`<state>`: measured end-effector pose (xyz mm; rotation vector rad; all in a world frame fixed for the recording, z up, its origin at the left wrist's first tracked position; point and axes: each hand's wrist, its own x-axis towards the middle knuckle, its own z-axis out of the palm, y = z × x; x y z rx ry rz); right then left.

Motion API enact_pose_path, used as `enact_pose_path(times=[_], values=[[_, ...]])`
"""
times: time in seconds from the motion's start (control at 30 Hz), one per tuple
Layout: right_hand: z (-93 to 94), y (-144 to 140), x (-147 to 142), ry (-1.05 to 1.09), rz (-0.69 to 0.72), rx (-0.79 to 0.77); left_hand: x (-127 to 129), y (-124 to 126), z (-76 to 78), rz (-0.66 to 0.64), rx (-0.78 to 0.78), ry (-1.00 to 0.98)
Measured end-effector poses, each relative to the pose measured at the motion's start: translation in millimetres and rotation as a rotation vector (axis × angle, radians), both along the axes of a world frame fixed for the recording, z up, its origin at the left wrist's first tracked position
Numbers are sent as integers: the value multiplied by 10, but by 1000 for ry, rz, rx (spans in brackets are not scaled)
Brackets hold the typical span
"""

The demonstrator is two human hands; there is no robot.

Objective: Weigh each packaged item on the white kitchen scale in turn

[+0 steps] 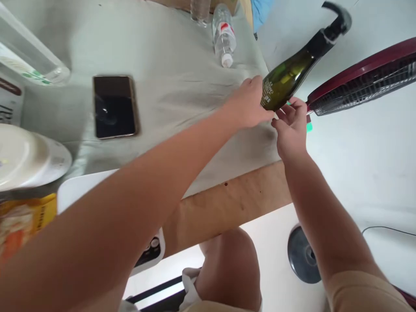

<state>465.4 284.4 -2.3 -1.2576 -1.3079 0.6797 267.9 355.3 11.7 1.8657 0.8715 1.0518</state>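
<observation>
- At the far right edge of the table (pixel 169 56), over the grey cloth, a dark green glass bottle (pixel 286 80) is tilted, its black-capped neck pointing up and to the far right.
- Left hand (pixel 248 106): closed round the bottle's lower body from the left side, fingers wrapped on the label end.
- Right hand (pixel 292 125): under and just beside the bottle's base, fingers curled and touching the bottom; a small green thing shows past the fingers (too hidden to name).
- Bottle is off the cloth, carried by both hands; whether the base rests on anything I cannot tell.
- Cap: a black top with a hooked spout or handle (pixel 338 19) is on the neck, so the bottle looks closed.
- Judged progress: the bottle is gripped and raised, nothing poured or opened as far as shows; setting down, opening or pouring is all undone.
- Around it: a red fan (pixel 364 78) sits just right of the bottle, nearly touching the right hand; its round base (pixel 302 255) is on the floor, near right.
- Farther on the cloth: a clear plastic water bottle (pixel 223 37) lying on its side, well apart from the hands.
- Left part of the table: a dark phone (pixel 114 106) flat on the cloth, a white plate (pixel 29 158) at the near left, a yellow packet (pixel 22 221) below it.
- Person's knee (pixel 230 260) shows under the table's wooden edge.
</observation>
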Motion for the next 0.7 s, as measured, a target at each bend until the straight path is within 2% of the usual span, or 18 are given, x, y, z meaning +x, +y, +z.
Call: enact_pose_path(times=[0.07,0.13,0.27,0.37,0.43,0.5,0.6,0.7], values=[[14,134,47,-74,149,-44,118,255,-189,-67,22,15],[42,239,48,-136,255,-74,163,340,-220,-81,13,43],[76,362,2,-185,320,-107,154,214,-25,-74,-19,109],[119,325,-75,-197,308,-101,115,22,148,11,5,174],[210,228,-176,-198,302,-47,68,-124,284,63,65,190],[370,89,-327,-195,317,41,-5,-286,476,62,137,179],[700,-165,-624,-146,357,181,-199,-590,872,47,214,130],[1006,-491,-967,-88,368,262,-555,-1019,1262,62,198,74]])
